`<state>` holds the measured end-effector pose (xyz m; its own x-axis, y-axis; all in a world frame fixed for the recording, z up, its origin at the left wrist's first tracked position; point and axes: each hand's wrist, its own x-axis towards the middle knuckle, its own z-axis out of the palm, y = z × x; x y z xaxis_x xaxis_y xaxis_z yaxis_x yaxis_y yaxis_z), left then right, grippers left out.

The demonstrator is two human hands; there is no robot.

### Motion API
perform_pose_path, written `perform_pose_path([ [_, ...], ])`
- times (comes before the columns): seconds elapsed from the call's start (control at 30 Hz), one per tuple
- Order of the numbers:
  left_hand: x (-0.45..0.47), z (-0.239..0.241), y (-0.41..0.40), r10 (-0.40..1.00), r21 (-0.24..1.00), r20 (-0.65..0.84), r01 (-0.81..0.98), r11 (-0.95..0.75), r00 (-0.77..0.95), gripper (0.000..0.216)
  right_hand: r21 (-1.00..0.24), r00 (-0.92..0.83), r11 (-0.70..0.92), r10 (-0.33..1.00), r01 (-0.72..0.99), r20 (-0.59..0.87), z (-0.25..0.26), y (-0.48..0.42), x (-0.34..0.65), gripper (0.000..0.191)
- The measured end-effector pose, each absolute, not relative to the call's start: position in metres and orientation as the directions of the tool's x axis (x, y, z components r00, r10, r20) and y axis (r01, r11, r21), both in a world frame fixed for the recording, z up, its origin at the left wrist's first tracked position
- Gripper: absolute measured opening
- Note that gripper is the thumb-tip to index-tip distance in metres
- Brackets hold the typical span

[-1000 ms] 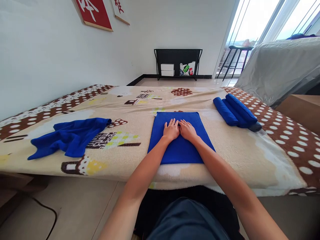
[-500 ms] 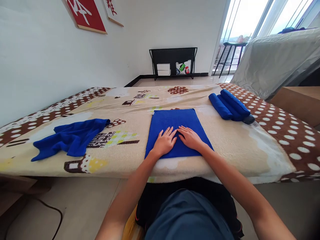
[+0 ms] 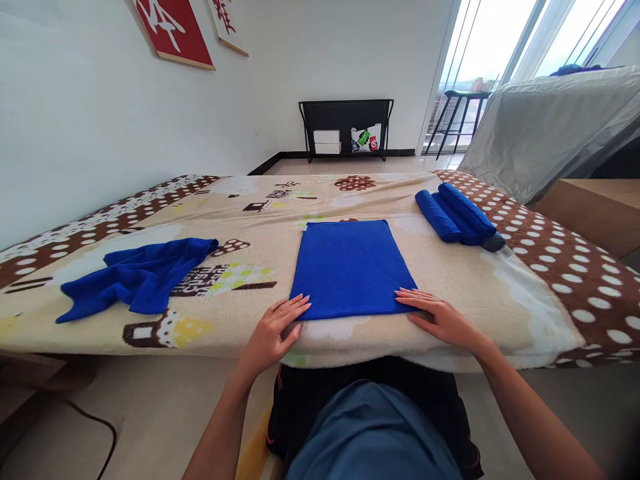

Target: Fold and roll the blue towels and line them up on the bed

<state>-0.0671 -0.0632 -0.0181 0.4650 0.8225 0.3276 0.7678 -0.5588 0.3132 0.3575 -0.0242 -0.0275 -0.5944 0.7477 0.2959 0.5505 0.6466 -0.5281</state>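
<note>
A blue towel (image 3: pixel 354 267) lies flat as a rectangle on the patterned blanket in front of me. At its near left corner rests my left hand (image 3: pixel 277 328), open, with the fingertips on the towel's edge. My right hand (image 3: pixel 440 317) is also open, its fingers lying over the near right corner. To the left, a crumpled blue towel (image 3: pixel 143 277) is spread loosely. Several rolled blue towels (image 3: pixel 456 213) sit side by side at the right, with a dark grey roll end (image 3: pixel 494 243) showing beside them.
The cream blanket (image 3: pixel 345 340) has a brown border with white dots (image 3: pixel 575 267). A black rack (image 3: pixel 347 120) stands by the far wall. At the right are a plastic-covered piece of furniture (image 3: pixel 555 127), a cardboard box (image 3: pixel 590 210) and a stool (image 3: pixel 457 120). A cable (image 3: pixel 111 427) lies on the floor.
Both hands have moved apart and toward me, from the middle of the flat towel to its two near corners. The towel stays flat.
</note>
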Motion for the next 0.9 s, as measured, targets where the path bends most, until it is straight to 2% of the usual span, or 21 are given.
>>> perform_pose_path([
  [0.2,-0.076,-0.022,-0.059,0.862,0.544,0.416,0.681,-0.490,0.289,0.033,-0.585,-0.457,0.582,0.811,0.564,0.367,-0.039,-0.020,0.370,0.041],
  [0.33,-0.076,-0.023,-0.061,0.875,0.622,0.424,0.627,-0.470,0.235,0.027,-0.592,-0.402,0.560,0.828,0.580,0.391,-0.043,-0.019,0.371,0.033],
  [0.5,-0.079,-0.023,-0.066,0.871,0.627,0.437,0.618,-0.473,0.224,0.025,-0.595,-0.369,0.548,0.836,0.588,0.405,-0.043,-0.021,0.373,0.026],
  [0.73,-0.080,-0.028,-0.070,0.838,0.554,0.510,0.672,-0.491,0.193,0.026,-0.579,-0.343,0.569,0.819,0.583,0.459,-0.048,-0.026,0.373,0.025],
  [0.9,-0.086,-0.023,-0.078,0.848,0.513,0.477,0.709,-0.483,0.233,0.025,-0.591,-0.390,0.592,0.806,0.547,0.446,-0.047,-0.036,0.379,0.025],
])
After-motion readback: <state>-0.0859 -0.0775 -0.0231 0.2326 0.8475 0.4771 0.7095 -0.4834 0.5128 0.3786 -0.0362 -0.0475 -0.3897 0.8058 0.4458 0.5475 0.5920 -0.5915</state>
